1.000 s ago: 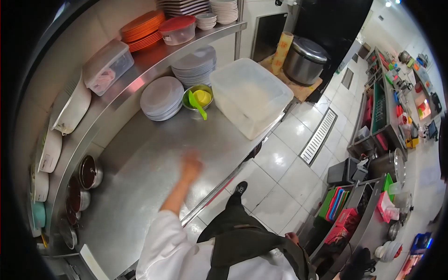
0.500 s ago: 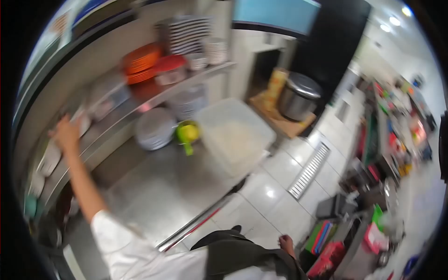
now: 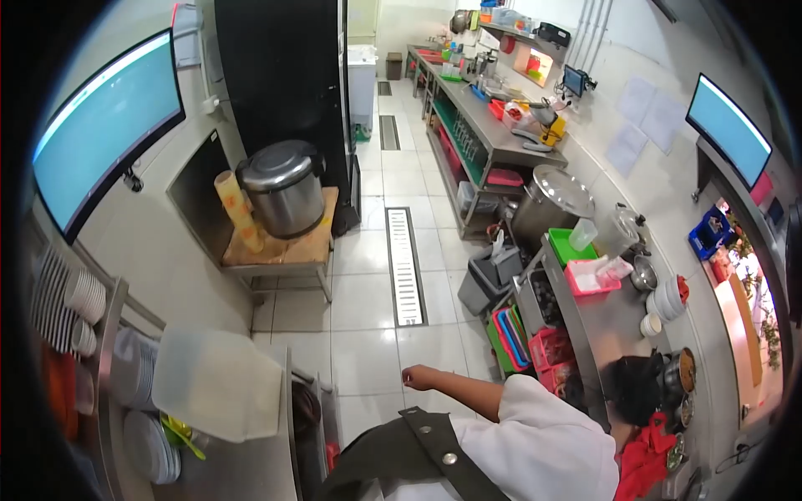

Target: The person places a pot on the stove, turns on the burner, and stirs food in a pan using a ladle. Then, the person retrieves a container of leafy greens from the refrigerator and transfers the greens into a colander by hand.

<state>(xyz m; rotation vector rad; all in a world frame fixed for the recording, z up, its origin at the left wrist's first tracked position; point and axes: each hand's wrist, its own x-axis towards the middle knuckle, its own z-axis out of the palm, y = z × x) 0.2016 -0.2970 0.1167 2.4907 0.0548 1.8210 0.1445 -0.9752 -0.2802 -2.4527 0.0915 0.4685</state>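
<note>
My right hand (image 3: pixel 418 377) hangs over the tiled floor in front of my body, its fingers curled in and nothing visible in them. It touches nothing. My left hand is out of view. To the left, a large translucent tub (image 3: pixel 219 376) rests on the steel counter (image 3: pixel 230 472). A bright green utensil (image 3: pixel 184 437) and a stack of plates (image 3: pixel 150 447) are beside the tub, at the lower left.
Ahead, a floor drain (image 3: pixel 403 267) runs along the aisle. A steel cooker (image 3: pixel 286 188) stands on a wooden-topped table (image 3: pixel 328 213) at left. At right are a grey bin (image 3: pixel 487 277), a large pot (image 3: pixel 551 209) and a side counter with a pink basket (image 3: pixel 593 282).
The view has swung right, from the shelf and counter to the aisle. My left hand, at the left shelf half a second ago, has left view. My right forearm now extends across the front.
</note>
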